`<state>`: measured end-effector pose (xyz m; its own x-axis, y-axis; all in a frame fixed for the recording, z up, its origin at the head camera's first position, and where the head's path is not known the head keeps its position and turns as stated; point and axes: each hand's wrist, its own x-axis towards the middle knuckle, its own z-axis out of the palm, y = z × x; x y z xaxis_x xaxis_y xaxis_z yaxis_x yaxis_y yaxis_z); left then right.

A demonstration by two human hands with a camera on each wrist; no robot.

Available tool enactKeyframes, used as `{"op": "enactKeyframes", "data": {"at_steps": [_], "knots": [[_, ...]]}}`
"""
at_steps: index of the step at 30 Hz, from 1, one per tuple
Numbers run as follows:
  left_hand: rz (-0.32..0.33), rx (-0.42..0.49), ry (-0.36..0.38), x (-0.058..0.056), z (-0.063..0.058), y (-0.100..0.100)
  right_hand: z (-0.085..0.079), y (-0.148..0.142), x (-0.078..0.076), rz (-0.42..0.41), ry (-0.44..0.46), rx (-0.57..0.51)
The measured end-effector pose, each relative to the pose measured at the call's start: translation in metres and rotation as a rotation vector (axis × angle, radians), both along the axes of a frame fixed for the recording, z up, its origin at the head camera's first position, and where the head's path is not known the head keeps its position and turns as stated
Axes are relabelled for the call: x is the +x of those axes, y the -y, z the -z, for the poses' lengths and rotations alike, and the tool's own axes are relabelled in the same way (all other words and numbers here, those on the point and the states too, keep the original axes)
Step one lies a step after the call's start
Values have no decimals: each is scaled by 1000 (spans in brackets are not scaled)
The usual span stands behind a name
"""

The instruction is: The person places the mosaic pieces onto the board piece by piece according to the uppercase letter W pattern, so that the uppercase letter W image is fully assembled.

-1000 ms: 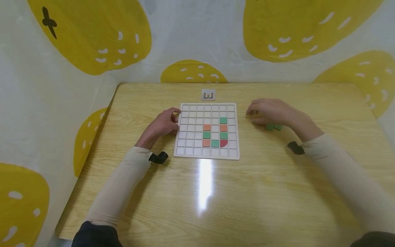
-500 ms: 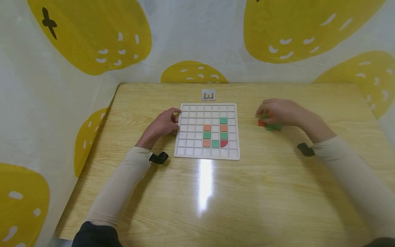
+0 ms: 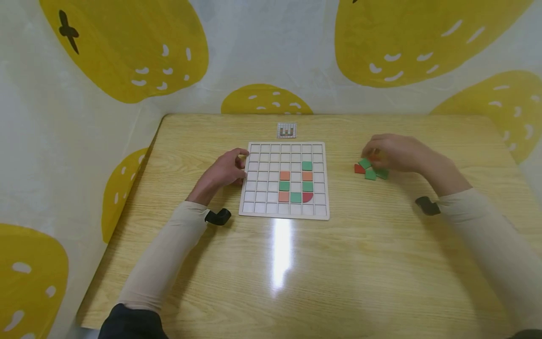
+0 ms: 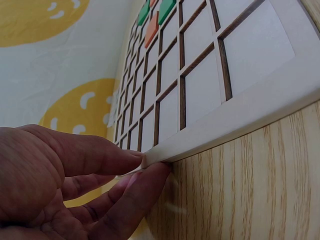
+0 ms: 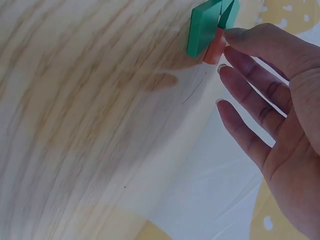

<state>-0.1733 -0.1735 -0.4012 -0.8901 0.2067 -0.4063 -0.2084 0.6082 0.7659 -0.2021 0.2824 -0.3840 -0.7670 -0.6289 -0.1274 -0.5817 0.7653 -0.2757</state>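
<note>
A white square grid board [image 3: 259, 207] lies on the table, with green, orange and red tiles in its right half. At its left edge my left hand [image 3: 226, 168] pinches the rim between thumb and fingertips; the left wrist view shows the thumb [image 4: 100, 155] on the top of the rim. My right hand [image 3: 398, 153] is over a small pile of loose tiles right of the board. Its thumb [image 5: 250, 40] is at an orange tile [image 5: 215, 49] beside a green tile [image 5: 204, 27], and the other fingers are spread. Whether it pinches the tile is unclear.
A small pattern card [image 3: 286, 130] lies just beyond the board. Among the loose pieces, a red tile [image 3: 359, 169] and a green tile [image 3: 370, 174] show beside the right hand. A white cloth with yellow shapes [image 3: 271, 56] stands behind the wooden table [image 3: 338, 273].
My right hand has moved right, from near the board to the loose tiles, uncovering more of them. The left hand and the tiles on the board have stayed put.
</note>
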Motion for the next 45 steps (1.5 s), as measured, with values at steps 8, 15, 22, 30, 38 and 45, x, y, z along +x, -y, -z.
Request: {"op": "enactKeyframes", "data": {"at_steps": [8, 15, 22, 30, 38, 45], "knots": [[6, -1, -1, -1, 1, 1, 3, -6, -2, 16, -7, 6], [6, -7, -3, 0, 0, 1, 3, -7, -1, 26, -27, 25], [6, -14, -2, 0, -1, 0, 2, -12, 0, 5, -55, 55], [-2, -11, 4, 0, -2, -1, 1, -16, 0, 11, -34, 52], [-3, -11, 5, -1, 0, -1, 0, -18, 2, 33, -27, 66], [-1, -2, 15, 0, -2, -1, 1, -18, 0, 52, -23, 65]]}}
